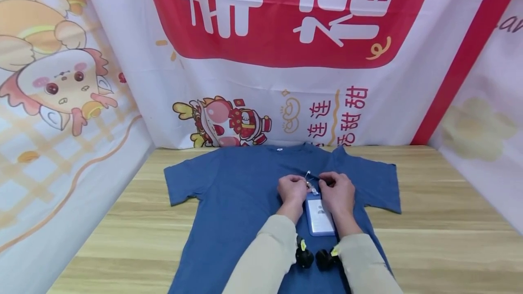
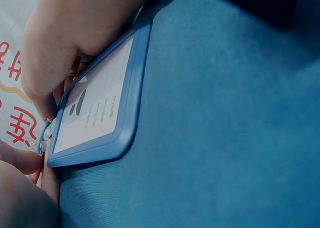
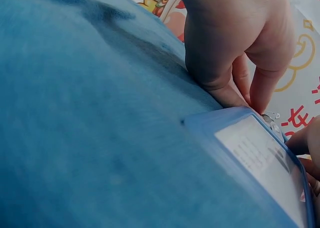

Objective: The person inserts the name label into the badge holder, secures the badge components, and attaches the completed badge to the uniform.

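Observation:
A blue T-shirt [image 1: 241, 194] lies spread out, a fold rising near its neckline. On its chest sits an ID badge [image 1: 320, 217] in a blue frame with a white card, tilted in the left wrist view. At the badge's top is a metal badge clip [image 1: 313, 188] with a thin pin standing up from it. My left hand [image 1: 293, 189] pinches the clip between thumb and fingers. Just right of it, my right hand [image 1: 338, 192] has its fingertips bent together at the raised shirt fabric, pinching it. The right fingertips are partly hidden in the wrist views.
Both wrists carry black cameras [image 1: 304, 257] below the badge. The shirt covers much of a wooden table [image 1: 441, 194]. Printed cloth hangings [image 1: 261, 80] stand behind and on both sides, the rear one meeting the table's back edge.

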`<state>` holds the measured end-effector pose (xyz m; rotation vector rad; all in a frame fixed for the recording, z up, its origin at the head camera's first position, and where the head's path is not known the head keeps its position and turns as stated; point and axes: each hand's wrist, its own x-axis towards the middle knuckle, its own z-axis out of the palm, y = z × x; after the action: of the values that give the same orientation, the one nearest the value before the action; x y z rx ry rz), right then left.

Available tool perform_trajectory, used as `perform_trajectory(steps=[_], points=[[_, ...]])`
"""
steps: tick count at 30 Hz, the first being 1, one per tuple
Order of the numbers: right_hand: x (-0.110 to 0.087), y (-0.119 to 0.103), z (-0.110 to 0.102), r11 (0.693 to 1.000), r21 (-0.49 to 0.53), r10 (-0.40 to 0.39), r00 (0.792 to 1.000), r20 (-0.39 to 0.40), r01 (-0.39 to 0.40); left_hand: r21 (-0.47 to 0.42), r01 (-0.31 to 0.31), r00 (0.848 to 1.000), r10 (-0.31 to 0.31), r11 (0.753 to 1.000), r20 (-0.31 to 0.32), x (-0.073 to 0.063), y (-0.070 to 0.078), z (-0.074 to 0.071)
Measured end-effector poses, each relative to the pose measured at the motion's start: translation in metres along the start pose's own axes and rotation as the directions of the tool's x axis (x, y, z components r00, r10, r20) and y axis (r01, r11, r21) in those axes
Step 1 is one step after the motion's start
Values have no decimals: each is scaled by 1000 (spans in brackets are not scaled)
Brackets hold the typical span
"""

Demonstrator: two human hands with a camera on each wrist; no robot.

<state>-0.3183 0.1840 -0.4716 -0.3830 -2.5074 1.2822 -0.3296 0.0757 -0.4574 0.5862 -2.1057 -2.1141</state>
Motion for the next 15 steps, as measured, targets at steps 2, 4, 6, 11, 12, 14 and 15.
perform_trajectory(steps=[2, 4, 6, 11, 12, 14, 15], points=[[0, 0, 1, 1000, 1, 0, 1000, 1, 0, 4, 0, 1000, 0, 1000, -10, 0, -1, 1], [0, 0, 2, 1000, 1, -2, 1000, -3, 2, 12, -6, 1000, 6, 1000, -20, 0, -2, 1], [0, 0, 2, 1000, 0, -8, 1000, -5, 8, 20, -11, 999, 12, 1000, -31, 1, -3, 2], [0, 0, 2, 1000, -2, -25, 1000, 2, 25, 17, -15, 998, 16, 1000, -56, 2, -5, 6], [0, 0, 1, 1000, -1, -26, 1000, 6, 26, 12, -16, 998, 16, 1000, -59, 2, -5, 6], [0, 0, 0, 1000, 0, -29, 1000, 10, 29, -4, -17, 998, 16, 1000, -60, 1, -4, 8], [1, 1, 0, 1000, 2, -30, 999, 14, 29, -10, -16, 998, 16, 1000, -59, 1, -4, 9]])
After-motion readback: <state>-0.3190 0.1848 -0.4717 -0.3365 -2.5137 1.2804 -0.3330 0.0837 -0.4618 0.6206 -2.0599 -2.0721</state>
